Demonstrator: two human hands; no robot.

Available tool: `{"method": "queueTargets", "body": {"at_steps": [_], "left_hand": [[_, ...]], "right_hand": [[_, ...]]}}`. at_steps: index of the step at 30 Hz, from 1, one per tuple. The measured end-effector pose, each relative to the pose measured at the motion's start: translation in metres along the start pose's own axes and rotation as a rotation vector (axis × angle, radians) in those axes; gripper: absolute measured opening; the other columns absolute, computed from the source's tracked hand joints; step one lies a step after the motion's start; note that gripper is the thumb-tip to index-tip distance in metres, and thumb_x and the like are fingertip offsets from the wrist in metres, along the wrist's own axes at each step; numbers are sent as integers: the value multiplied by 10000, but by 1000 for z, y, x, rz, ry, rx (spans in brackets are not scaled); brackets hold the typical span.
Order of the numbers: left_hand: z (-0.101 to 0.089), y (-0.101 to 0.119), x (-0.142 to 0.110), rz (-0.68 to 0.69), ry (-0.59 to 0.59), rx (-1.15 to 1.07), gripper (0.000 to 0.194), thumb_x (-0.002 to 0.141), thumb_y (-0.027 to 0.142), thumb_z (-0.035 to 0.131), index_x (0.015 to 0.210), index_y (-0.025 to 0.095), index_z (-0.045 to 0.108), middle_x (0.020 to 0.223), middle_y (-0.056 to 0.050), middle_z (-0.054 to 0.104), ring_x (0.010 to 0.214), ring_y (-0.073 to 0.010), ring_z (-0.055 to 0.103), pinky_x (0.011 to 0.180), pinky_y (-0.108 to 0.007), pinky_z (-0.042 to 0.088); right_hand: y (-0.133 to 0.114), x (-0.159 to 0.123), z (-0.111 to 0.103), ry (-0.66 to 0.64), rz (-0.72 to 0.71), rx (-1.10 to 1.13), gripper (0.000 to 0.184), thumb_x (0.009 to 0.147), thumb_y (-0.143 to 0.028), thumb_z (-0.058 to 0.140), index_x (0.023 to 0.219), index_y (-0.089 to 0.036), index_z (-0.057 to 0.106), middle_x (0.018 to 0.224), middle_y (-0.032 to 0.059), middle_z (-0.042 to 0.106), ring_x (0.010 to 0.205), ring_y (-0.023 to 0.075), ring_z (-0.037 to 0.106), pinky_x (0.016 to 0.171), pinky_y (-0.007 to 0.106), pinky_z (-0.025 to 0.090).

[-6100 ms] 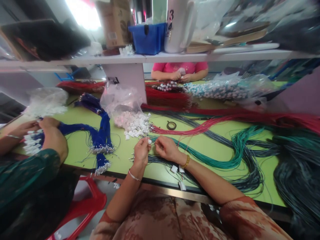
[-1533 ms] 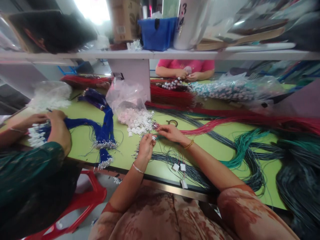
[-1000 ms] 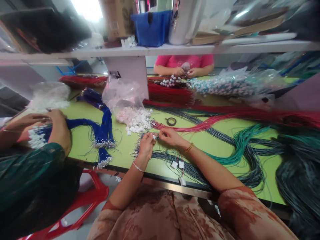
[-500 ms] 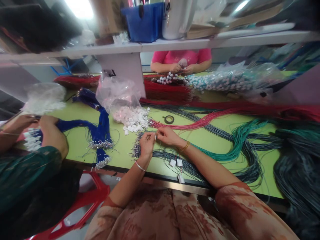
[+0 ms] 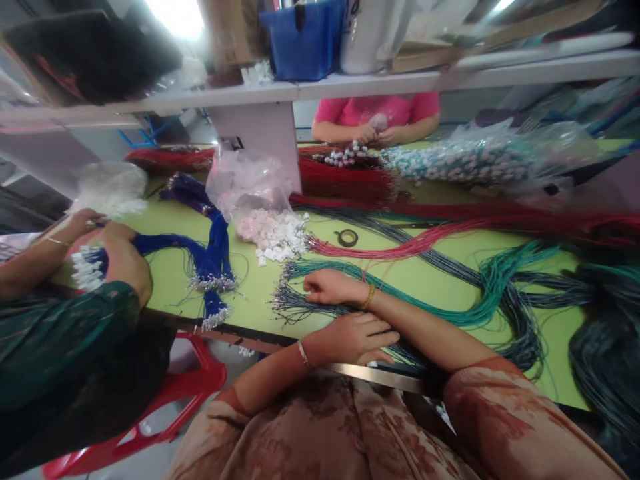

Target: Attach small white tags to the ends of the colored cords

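Note:
My right hand (image 5: 327, 288), with a gold bangle, lies on the green table (image 5: 250, 287) with its fingers curled over the tinned ends of a dark wire bundle (image 5: 290, 303). My left hand (image 5: 353, 337), with a silver bangle, reaches rightward under my right forearm. Its fingers lie stretched flat on the dark wires at the table's front edge. A pile of small white connectors (image 5: 273, 233) spills from a clear bag (image 5: 247, 183) just beyond my hands. Teal wires (image 5: 450, 310) and red wires (image 5: 400, 247) run off to the right.
At the left, a person in a green sleeve (image 5: 65, 333) handles blue wires (image 5: 213, 247) with white connectors. Across the table a person in pink (image 5: 375, 123) works on wires. A tape roll (image 5: 346, 237), a shelf (image 5: 300, 90) with a blue bin and a red stool (image 5: 165, 407) are nearby.
My hands have parted from pinching together near the connector pile. The left hand has dropped to the table edge under my right arm; the right hand has lowered onto the dark wire ends.

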State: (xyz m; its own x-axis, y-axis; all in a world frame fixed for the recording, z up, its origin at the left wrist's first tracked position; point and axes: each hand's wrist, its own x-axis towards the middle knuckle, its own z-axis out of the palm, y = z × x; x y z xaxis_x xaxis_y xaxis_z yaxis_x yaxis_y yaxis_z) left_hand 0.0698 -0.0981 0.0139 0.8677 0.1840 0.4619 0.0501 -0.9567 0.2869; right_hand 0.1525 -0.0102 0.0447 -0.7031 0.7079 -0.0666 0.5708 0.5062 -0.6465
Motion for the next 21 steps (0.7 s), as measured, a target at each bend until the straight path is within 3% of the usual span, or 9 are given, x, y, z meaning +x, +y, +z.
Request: {"method": "queueTargets", "body": {"at_steps": [3, 5, 7, 9, 12, 16, 18, 21], "left_hand": [[-27, -25, -23, -195, 152, 130, 216, 914, 323, 482, 984, 188, 635, 888, -79, 666, 829, -179, 595, 764, -310, 460], [-55, -49, -46, -572, 259, 329, 215, 905, 204, 419, 926, 184, 632, 885, -97, 639, 850, -205, 572, 786, -338, 446], [-82, -73, -71, -988, 231, 538, 248, 869, 129, 393, 970, 143, 620, 967, -157, 605, 900, -254, 549, 760, -366, 430], [-99, -94, -92, -1239, 126, 613, 267, 839, 86, 386, 983, 118, 609, 979, -184, 579, 899, -277, 541, 742, -372, 413], [-106, -112, -112, -1353, 41, 551, 223, 837, 108, 409, 951, 128, 599, 931, -164, 571, 827, -261, 550, 707, -350, 401], [-104, -113, -119, -1395, 163, 442, 198, 813, 175, 517, 1001, 154, 575, 914, -113, 587, 789, -234, 555, 711, -335, 409], [-107, -106, -118, -1421, 329, 336, 263, 786, 196, 576, 1048, 168, 575, 914, -84, 600, 769, -210, 552, 716, -328, 419], [-113, -92, -115, -1372, 735, -23, 301, 743, 239, 661, 1035, 181, 615, 871, -41, 607, 690, -153, 529, 665, -284, 426]], "right_hand": [[2, 4, 18, 1, 68, -144, 127, 806, -241, 557, 742, -162, 633, 701, 24, 636, 623, 128, 484, 563, 245, 264], [6, 3, 22, 9, 69, -165, 167, 844, -243, 509, 770, -163, 635, 748, 40, 654, 660, 141, 509, 577, 251, 263], [8, 1, 23, 46, 25, -181, 178, 864, -282, 502, 838, -167, 634, 824, 52, 667, 714, 152, 529, 595, 256, 261], [9, 0, 23, 68, -28, -208, 168, 868, -289, 500, 865, -174, 622, 865, 54, 667, 750, 157, 536, 606, 258, 256], [8, -1, 22, 49, -52, -239, 141, 864, -237, 480, 824, -172, 597, 843, 59, 654, 738, 155, 524, 607, 261, 249], [9, 0, 15, 47, -45, -170, 141, 874, -211, 440, 838, -164, 567, 787, 51, 626, 683, 140, 481, 619, 249, 279], [10, 0, 10, 67, -30, -81, 138, 868, -199, 423, 855, -159, 555, 786, 40, 615, 674, 131, 474, 624, 239, 304], [10, 2, 1, 66, 44, -26, 96, 815, -180, 459, 799, -165, 552, 757, 29, 605, 641, 123, 460, 600, 239, 311]]}}
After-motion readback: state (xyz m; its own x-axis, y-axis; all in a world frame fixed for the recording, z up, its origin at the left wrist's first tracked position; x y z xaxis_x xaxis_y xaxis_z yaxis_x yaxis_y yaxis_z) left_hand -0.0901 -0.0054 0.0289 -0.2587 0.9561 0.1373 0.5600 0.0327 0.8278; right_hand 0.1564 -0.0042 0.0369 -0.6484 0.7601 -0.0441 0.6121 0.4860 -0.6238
